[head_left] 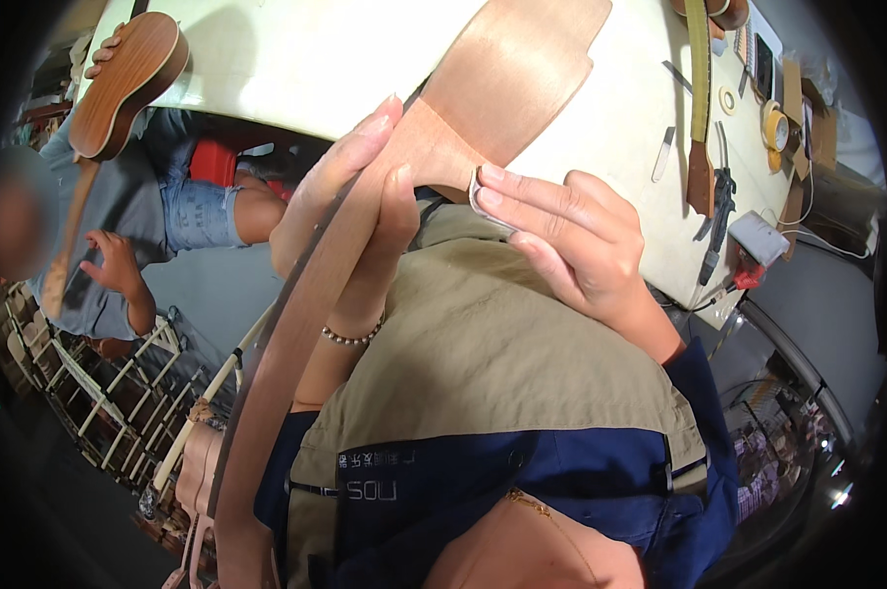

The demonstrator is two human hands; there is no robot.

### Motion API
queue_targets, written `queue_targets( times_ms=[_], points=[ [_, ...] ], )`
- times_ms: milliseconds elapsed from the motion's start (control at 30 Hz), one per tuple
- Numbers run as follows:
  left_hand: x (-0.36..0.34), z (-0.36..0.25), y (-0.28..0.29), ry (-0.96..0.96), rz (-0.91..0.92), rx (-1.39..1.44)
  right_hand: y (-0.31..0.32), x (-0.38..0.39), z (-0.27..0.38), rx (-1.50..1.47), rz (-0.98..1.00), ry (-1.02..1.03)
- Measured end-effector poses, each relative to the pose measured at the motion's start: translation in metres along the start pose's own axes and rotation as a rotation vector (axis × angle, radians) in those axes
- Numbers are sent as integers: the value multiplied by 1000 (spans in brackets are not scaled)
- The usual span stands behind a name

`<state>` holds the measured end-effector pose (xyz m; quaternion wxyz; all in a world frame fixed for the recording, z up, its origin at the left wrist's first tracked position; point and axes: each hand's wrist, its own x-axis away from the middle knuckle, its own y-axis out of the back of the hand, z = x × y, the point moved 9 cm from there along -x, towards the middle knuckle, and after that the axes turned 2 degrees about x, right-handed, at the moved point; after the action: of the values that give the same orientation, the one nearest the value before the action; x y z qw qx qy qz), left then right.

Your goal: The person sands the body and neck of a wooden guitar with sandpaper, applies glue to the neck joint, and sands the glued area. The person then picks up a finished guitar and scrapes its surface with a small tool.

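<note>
A bare wooden guitar neck runs diagonally up from the lower left, its broad headstock over the white table. Fingers of my left hand wrap the neck just below the headstock, thumb on one side. In my right hand is a small folded piece of sandpaper, pinched between fingers and thumb. It touches the curved edge where the neck widens into the headstock. A dark strip lies along the neck's left edge.
On the white table, at right, lie another neck, tape rolls, a small blade-like tool and a white box-like device with a cable. At left, a seated person holds a small guitar. Racks stand lower left.
</note>
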<state>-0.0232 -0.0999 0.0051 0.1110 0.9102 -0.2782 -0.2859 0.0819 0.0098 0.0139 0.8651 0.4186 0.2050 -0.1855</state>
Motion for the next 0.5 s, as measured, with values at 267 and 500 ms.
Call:
queue_targets(
  times_ms=[267, 500],
  points=[
    [-1, 4, 2, 59, -13, 15, 11, 14, -8, -43, 64, -66],
    [-4, 0, 2, -8, -33, 37, -4, -4, 2, -9, -14, -13]
  ],
)
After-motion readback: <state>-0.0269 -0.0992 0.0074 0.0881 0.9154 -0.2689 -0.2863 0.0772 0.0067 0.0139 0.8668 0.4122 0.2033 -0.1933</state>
